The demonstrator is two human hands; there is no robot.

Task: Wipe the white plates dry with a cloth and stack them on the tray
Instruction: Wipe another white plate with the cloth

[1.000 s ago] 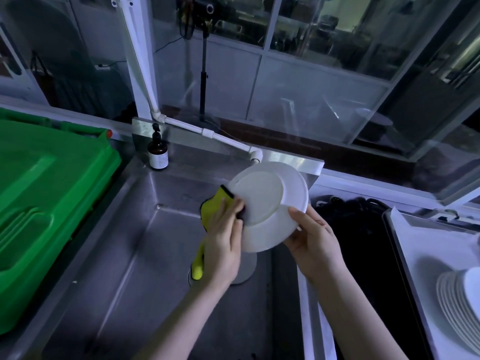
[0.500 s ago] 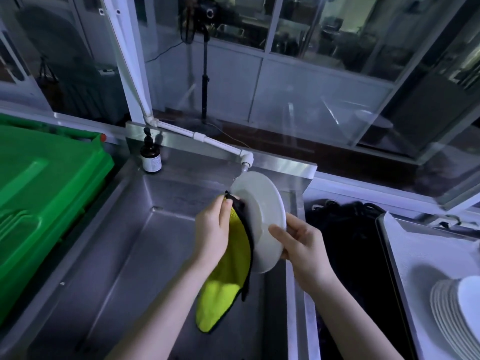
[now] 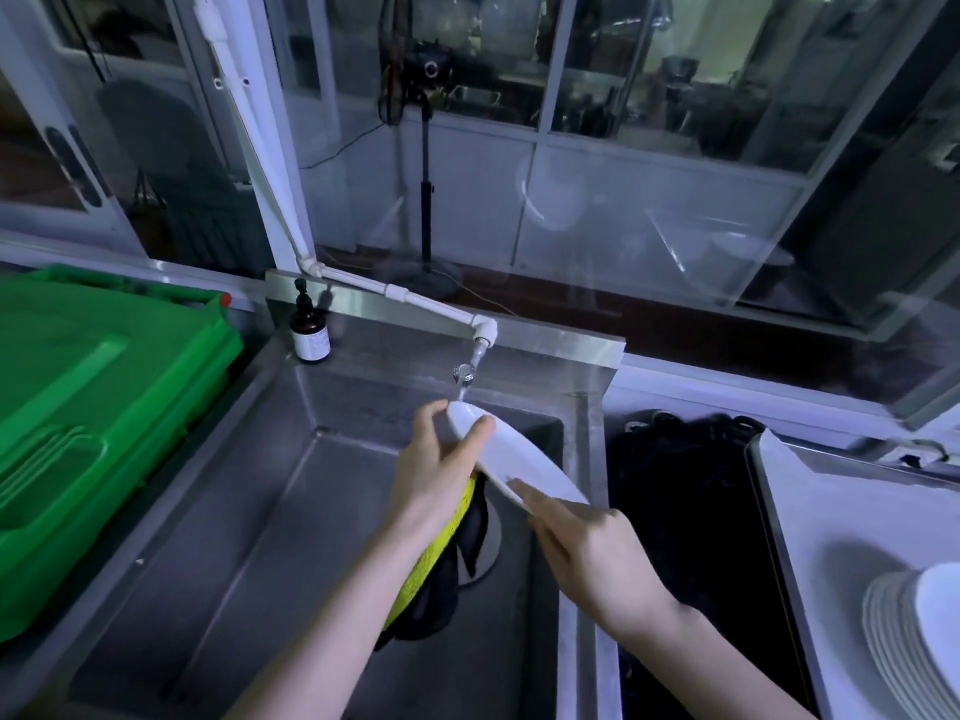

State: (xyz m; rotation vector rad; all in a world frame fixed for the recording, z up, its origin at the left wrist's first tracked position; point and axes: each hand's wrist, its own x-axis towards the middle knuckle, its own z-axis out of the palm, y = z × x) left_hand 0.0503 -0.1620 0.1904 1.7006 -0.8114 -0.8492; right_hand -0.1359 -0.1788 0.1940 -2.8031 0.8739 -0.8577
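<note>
White china, stiff, breakable, probably slippery when damp: I am holding the white plate tilted over the sink, mid-frame. My left hand fingers are pinching its upper rim, with the yellow cloth beneath. My right hand is gripping the lower rim, which I think is the safest hold.

left hand pinches plate | cloth beneath | right hand holds plate
</note>
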